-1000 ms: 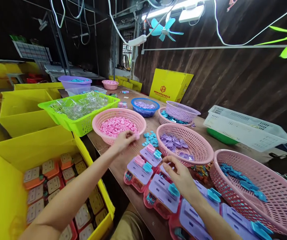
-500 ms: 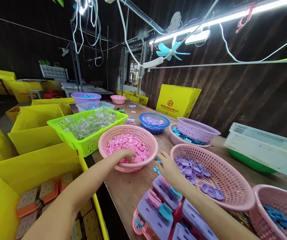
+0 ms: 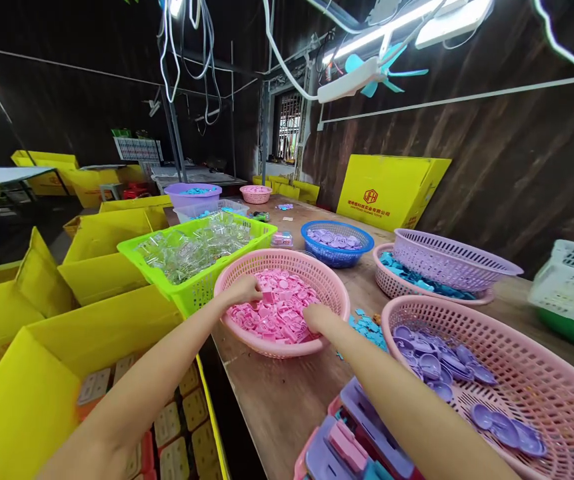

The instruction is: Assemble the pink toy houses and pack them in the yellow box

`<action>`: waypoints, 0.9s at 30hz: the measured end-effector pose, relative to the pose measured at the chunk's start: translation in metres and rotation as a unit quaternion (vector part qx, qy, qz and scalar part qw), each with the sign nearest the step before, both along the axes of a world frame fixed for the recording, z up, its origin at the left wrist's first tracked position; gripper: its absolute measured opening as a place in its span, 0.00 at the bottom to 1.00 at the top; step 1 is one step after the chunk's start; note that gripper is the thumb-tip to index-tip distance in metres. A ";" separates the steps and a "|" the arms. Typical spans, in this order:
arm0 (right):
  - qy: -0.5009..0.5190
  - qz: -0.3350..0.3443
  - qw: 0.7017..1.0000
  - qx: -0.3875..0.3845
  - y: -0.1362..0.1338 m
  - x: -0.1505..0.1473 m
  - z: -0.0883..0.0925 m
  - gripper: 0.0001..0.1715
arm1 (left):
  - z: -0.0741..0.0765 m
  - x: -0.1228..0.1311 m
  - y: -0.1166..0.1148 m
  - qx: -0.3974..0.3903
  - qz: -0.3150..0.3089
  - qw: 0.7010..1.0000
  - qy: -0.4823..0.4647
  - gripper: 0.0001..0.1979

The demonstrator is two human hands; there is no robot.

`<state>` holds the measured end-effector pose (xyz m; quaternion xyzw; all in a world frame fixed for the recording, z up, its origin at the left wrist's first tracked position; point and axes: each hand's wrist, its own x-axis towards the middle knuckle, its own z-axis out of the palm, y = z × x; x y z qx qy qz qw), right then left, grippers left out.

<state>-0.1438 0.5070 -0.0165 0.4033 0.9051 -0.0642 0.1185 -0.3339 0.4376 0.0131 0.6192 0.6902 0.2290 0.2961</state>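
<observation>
Both my hands reach into a round pink basket (image 3: pixel 334 293) filled with small pink plastic pieces (image 3: pixel 279 307). My left hand (image 3: pixel 241 291) rests on the pile at the basket's left side, fingers curled down among the pieces. My right hand (image 3: pixel 317 318) dips into the pile at the near right side, its fingers buried among the pieces. Purple and pink toy units (image 3: pixel 347 440) lie at the near table edge under my right forearm.
A green crate of clear parts (image 3: pixel 191 250) stands left of the pink basket. A large pink basket of purple caps (image 3: pixel 467 373) sits to the right, loose blue bits (image 3: pixel 367 327) between them. Behind are a blue basket (image 3: pixel 337 240) and stacked baskets (image 3: pixel 441 263). Yellow boxes (image 3: pixel 67 360) stand left.
My view swung up and left, away from the toy units. My left hand went deeper into the pink basket, and my right hand moved from the toy units into the same basket.
</observation>
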 end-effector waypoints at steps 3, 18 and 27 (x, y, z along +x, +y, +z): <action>-0.013 -0.022 1.000 -0.018 0.004 0.009 0.006 0.13 | -0.003 0.001 -0.004 -0.018 -0.008 0.995 -0.099 0.08; 0.436 0.009 0.894 -0.102 -0.054 0.077 0.053 0.08 | 0.020 0.094 -0.043 -0.099 0.052 0.771 -0.627 0.05; 0.650 -0.337 0.636 -0.244 -0.122 0.115 0.068 0.16 | 0.037 0.177 -0.079 0.016 0.050 0.723 -0.689 0.06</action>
